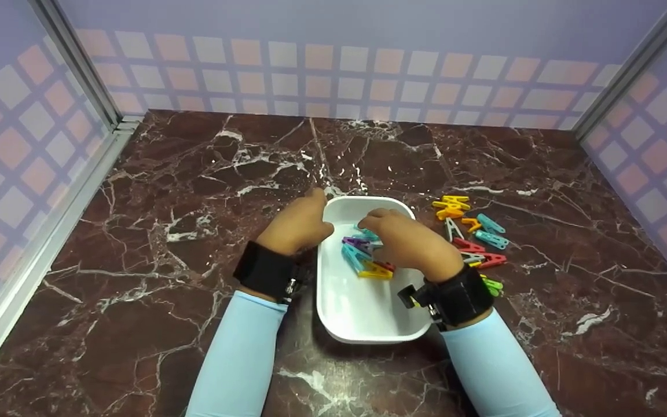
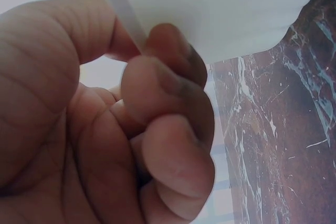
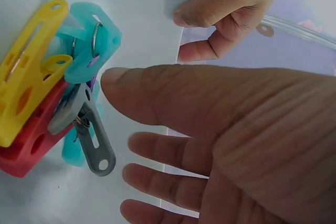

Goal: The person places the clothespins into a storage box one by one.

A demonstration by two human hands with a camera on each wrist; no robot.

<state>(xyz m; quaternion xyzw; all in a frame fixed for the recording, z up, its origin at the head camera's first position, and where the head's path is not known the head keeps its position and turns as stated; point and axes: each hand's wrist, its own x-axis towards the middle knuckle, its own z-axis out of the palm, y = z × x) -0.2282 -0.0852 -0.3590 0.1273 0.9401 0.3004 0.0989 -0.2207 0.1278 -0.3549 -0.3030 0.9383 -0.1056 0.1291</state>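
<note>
A white plastic tray [image 1: 362, 313] stands in front of me with several clothespins in it, among them a blue one [image 1: 354, 258], a yellow one [image 3: 10, 114], a red one [image 3: 21, 158] and a grey one [image 3: 102, 157]. My left hand [image 1: 296, 226] holds the tray's left wall, thumb and curled fingers pinching the rim in the left wrist view. Over the tray's right half hovers my right hand [image 1: 409, 240]. Its fingers are extended and apart, and nothing shows in its grasp. The thumb is beside the teal clothespin [image 3: 107, 40]; whether they touch I cannot tell.
Right of the tray, more clothespins lie loose on the marble-patterned table [image 1: 194, 324]: yellow [image 1: 455, 200], teal [image 1: 491, 240], red [image 1: 493, 259] and green [image 1: 493, 285] among them. Checkered purple panels [image 1: 333, 63] enclose the back and sides.
</note>
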